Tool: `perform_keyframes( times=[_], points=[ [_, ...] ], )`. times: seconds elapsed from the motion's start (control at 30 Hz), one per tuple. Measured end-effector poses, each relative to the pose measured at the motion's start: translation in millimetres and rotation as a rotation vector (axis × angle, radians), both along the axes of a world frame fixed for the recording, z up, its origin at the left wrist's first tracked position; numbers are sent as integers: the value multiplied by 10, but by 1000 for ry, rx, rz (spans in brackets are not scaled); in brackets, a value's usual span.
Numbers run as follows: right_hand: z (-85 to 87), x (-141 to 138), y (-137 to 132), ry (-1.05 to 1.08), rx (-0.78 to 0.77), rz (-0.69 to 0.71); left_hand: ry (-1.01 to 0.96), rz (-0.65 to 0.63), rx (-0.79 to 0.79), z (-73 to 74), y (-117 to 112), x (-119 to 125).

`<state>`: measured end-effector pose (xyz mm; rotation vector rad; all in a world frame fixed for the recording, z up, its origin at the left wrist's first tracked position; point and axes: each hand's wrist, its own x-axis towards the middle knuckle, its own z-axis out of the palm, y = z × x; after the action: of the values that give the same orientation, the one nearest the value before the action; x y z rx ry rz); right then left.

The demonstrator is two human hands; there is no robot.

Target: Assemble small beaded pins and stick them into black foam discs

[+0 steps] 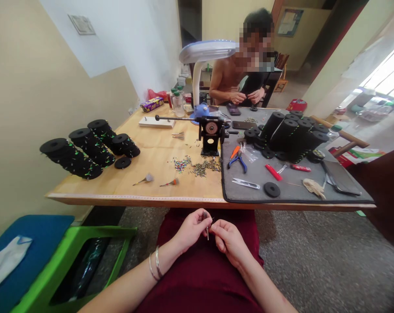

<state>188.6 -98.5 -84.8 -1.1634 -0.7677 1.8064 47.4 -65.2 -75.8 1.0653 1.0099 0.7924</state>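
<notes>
Both my hands meet over my lap, below the front edge of the wooden table (pixel 145 191). My left hand (pixel 192 228) is closed in a pinch on a small thin metal piece (pixel 207 234) that points downward. My right hand (pixel 228 237) is also closed, its fingertips touching the same piece from the right. Two bangles (pixel 154 265) sit on my left wrist. A dark red cloth (pixel 203 269) covers my lap beneath the hands.
The table holds stacks of black spools (pixel 86 150), a small black winding machine (pixel 211 137), loose metal bits (pixel 200 167), and a grey mat (pixel 282 191) with blue pliers (pixel 238 161), snips (pixel 245 184) and more black spools (pixel 295 134). Another person (pixel 245 82) works across it. A green stool (pixel 69 265) stands left.
</notes>
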Motion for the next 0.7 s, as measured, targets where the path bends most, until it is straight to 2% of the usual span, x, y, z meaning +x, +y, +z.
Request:
perform_keyframes(
  times=[0.5, 0.7],
  points=[
    [-7, 16, 17, 132, -19, -23, 73, -51, 122, -6, -3, -5],
    [4, 12, 19, 131, -21, -34, 83, -35, 120, -18, -3, -9]
  ],
)
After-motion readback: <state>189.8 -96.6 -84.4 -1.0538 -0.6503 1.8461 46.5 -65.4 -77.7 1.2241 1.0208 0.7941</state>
